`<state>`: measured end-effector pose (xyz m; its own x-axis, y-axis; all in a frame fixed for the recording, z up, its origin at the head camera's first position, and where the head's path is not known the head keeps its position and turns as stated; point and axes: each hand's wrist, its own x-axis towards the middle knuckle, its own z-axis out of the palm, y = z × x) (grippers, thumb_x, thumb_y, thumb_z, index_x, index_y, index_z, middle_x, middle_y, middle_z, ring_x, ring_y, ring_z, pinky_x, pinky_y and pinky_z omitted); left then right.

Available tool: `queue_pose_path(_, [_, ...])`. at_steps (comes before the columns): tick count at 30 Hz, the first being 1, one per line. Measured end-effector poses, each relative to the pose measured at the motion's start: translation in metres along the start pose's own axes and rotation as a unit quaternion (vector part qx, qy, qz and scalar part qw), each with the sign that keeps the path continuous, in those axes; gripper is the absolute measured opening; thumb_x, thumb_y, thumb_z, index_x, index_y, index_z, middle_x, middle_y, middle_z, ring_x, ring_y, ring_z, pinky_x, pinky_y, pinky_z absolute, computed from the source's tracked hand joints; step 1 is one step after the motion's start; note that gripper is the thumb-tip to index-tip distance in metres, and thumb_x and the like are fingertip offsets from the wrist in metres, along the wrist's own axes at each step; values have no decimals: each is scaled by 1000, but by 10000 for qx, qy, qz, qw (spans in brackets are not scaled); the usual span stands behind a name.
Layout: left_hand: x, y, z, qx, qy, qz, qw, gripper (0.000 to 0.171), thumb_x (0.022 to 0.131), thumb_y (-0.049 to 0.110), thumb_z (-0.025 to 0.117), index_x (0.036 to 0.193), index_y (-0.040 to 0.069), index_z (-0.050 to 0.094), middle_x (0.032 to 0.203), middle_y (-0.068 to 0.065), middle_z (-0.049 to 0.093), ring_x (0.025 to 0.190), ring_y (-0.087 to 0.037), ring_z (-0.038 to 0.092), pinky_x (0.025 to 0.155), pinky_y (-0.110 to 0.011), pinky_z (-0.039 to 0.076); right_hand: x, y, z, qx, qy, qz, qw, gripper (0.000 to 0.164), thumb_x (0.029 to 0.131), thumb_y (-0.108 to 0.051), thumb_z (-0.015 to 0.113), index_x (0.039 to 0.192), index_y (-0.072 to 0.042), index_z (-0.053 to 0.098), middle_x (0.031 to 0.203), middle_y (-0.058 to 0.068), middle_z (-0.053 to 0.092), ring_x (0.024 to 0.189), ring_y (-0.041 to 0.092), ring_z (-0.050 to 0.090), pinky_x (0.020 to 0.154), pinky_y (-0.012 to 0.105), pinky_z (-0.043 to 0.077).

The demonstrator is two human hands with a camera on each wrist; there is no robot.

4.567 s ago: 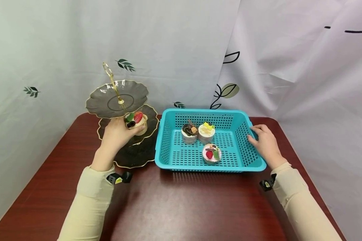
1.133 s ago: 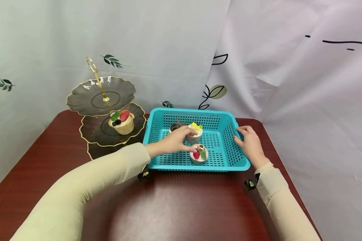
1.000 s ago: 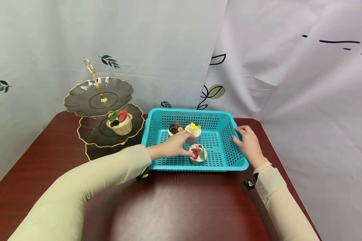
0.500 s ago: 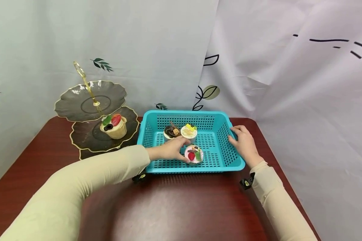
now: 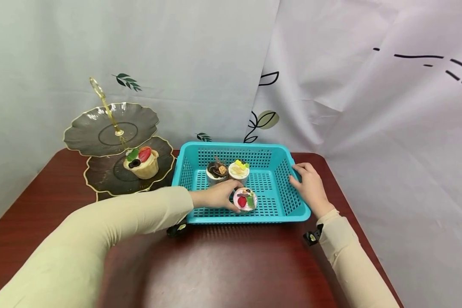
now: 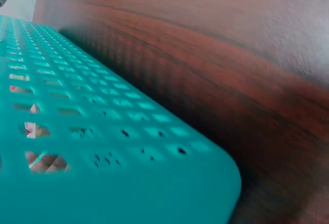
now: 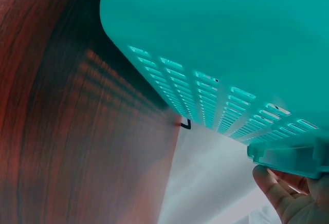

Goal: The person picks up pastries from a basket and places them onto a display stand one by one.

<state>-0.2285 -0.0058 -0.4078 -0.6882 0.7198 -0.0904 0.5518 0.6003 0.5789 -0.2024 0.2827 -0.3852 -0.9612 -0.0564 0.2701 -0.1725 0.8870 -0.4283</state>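
My left hand (image 5: 217, 195) reaches into the turquoise basket (image 5: 250, 219), thumb and fingers around the pink-topped cupcake (image 5: 245, 201) with a red berry and green piece on it. Behind it, side by side in the basket, sit a chocolate-topped cupcake (image 5: 217, 170) and a cream one with yellow pieces (image 5: 238, 170). My right hand (image 5: 309, 187) holds the basket's right rim. In the right wrist view, the right hand's fingers (image 7: 275, 190) are at the underside of that rim. The basket wall (image 6: 128, 183) mostly hides the left hand in the left wrist view.
A tiered stand (image 5: 142, 122) with gold-edged dark plates and a gold handle stands left of the basket. Its middle plate carries a fruit-topped cupcake (image 5: 145, 167). The reddish-brown table (image 5: 215, 265) ends at a white curtain (image 5: 200, 64) behind and to the right.
My left hand left the fruit-topped cupcake on the stand's middle plate, crossed into the basket and closed around the pink-topped cupcake. My right hand stayed on the rim. The head view swung right.
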Motion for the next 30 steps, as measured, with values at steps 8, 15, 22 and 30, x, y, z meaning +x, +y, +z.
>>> queue_pose_path(8, [2,4,0,-219,6,-26,9998,67,73,27,84,128,9,50,126,-5,59,113,-16,57,99,-34,46,1,-1,0,-23,49,-30,10000,45,94,-18,60,131,7,53,128,22,50,114,37,54,96,52,48])
queue_pose_path(15, [3,5,-2,-241,124,69,9996,62,72,28,85,121,9,52,119,-3,61,105,-13,58,92,-31,48,3,-2,-2,-45,148,-88,9998,45,93,-17,61,131,7,54,127,22,50,113,37,54,95,53,47])
queue_pose_path(22, [2,8,-2,-359,185,29,9992,58,71,27,86,115,8,54,109,-3,62,94,-11,57,83,-27,48,2,-1,-3,-63,101,-35,9999,45,93,-17,61,132,6,54,128,22,50,114,38,54,96,53,46])
queue_pose_path(30, [0,8,-3,-406,165,121,9990,53,71,27,85,110,7,54,103,-3,61,85,-9,55,73,-22,47,-2,1,1,-28,84,-22,10000,44,93,-16,61,131,6,54,127,22,51,112,38,55,95,52,48])
